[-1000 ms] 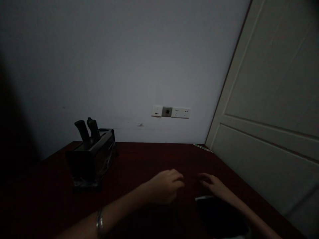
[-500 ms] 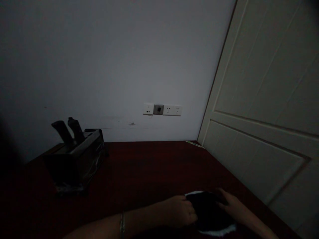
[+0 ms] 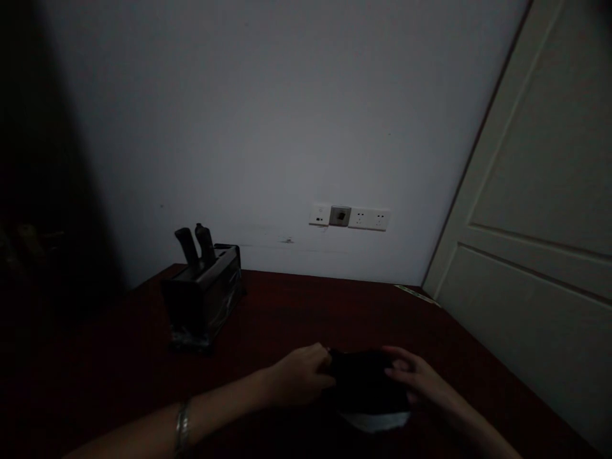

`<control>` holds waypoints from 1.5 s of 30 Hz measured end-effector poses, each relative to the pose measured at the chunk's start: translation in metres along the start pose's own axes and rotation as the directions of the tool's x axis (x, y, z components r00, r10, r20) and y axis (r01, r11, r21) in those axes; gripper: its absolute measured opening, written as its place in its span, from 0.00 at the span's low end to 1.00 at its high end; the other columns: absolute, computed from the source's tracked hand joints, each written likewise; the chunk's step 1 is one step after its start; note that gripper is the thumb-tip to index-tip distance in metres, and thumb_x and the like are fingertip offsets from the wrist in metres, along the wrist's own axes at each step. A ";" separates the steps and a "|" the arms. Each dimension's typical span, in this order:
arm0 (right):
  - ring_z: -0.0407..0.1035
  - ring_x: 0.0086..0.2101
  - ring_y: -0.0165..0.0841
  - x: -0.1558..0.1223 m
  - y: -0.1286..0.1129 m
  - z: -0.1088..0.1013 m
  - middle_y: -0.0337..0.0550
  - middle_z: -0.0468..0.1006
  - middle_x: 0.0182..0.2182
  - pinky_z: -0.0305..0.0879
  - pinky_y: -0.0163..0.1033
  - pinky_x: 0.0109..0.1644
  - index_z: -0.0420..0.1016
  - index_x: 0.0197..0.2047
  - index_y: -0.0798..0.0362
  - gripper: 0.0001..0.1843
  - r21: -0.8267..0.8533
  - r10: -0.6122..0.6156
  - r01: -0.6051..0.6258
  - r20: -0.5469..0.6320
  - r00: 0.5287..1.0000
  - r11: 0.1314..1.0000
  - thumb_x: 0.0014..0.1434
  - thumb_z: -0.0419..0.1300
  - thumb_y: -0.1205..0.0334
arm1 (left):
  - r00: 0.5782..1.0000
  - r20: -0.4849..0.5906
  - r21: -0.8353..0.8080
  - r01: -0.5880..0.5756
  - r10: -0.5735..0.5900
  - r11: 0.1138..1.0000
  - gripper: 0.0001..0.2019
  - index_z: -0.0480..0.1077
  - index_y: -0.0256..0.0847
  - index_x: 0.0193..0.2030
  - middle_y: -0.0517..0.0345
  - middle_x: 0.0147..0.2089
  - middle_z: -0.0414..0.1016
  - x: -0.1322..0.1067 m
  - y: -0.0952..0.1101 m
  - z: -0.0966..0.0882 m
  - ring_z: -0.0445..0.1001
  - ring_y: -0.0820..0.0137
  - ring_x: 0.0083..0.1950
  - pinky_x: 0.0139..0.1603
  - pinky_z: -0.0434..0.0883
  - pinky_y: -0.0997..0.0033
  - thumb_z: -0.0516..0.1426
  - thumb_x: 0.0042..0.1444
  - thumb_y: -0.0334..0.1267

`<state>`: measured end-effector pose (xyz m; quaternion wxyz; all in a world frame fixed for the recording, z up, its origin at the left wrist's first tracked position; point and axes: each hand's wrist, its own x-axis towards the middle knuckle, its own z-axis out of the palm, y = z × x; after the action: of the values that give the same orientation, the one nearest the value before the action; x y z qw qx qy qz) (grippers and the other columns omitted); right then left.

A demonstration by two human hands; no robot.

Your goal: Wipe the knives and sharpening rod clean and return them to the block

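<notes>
Low in the head view, a dark, flat, soft-looking thing (image 3: 363, 382) is held between my two hands; the light is too dim to tell its kind. A pale piece (image 3: 375, 421) shows along its near edge. On its left side, the fingers of my left hand (image 3: 303, 376) are closed, gripping the edge. My right hand (image 3: 418, 379) pinches the opposite side, with the thumb and fingers bent around the edge. A silvery bracelet (image 3: 182, 427) circles my left wrist.
A black knife block (image 3: 201, 299) with two dark handles stands on the dark red tabletop (image 3: 306, 312) at left. Behind is a pale wall with a row of sockets (image 3: 349, 217). A panelled door (image 3: 535, 274) borders the right side, and a narrow printed strip (image 3: 415, 294) lies at the back corner.
The view has turned left, so the block and sockets appear farther right. Both hands and the dark thing sit farther left in view; the pale strip at its far edge no longer shows.
</notes>
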<state>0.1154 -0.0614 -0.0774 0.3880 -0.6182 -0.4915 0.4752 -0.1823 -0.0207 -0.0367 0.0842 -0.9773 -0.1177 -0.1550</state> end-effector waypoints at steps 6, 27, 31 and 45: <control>0.61 0.19 0.25 0.033 -0.046 0.129 0.28 0.60 0.18 0.57 0.29 0.19 0.64 0.47 0.52 0.31 0.179 -0.089 0.043 0.258 0.962 0.983 0.38 0.66 0.55 | 0.936 0.142 -0.096 0.338 -0.324 0.936 0.14 0.65 0.45 0.47 0.58 0.37 0.70 -0.124 -0.033 -0.056 0.69 0.72 0.38 0.37 0.64 0.76 0.47 0.57 0.29; 0.68 0.33 0.33 0.021 -0.071 0.326 0.43 0.68 0.36 0.67 0.38 0.37 0.73 0.41 0.51 0.13 -0.268 -0.580 0.735 0.472 0.664 0.623 0.50 0.57 0.67 | 0.700 0.148 -0.052 0.711 -0.699 0.701 0.22 0.60 0.46 0.57 0.56 0.66 0.48 -0.295 -0.016 -0.076 0.47 0.61 0.66 0.63 0.52 0.56 0.49 0.55 0.30; 0.65 0.43 0.39 0.001 -0.077 0.327 0.47 0.68 0.41 0.64 0.42 0.46 0.73 0.44 0.49 0.13 -0.360 -0.613 0.793 0.504 0.609 0.492 0.54 0.54 0.64 | 0.709 0.260 -0.061 0.689 -0.655 0.722 0.25 0.52 0.48 0.62 0.55 0.67 0.44 -0.294 -0.014 -0.070 0.46 0.59 0.66 0.62 0.53 0.55 0.48 0.58 0.34; 0.59 0.52 0.43 -0.005 -0.070 0.340 0.46 0.69 0.52 0.56 0.49 0.55 0.69 0.52 0.52 0.19 -0.227 -0.640 0.840 0.561 0.526 0.492 0.56 0.53 0.60 | 0.578 0.335 -0.124 0.810 -0.744 0.573 0.27 0.59 0.47 0.58 0.52 0.64 0.54 -0.313 -0.004 -0.094 0.54 0.57 0.63 0.60 0.56 0.53 0.54 0.48 0.33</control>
<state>-0.2311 -0.0468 -0.0941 0.2832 -0.2983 -0.8806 0.2352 -0.4996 -0.0996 -0.0496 -0.1392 -0.8366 -0.5254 -0.0679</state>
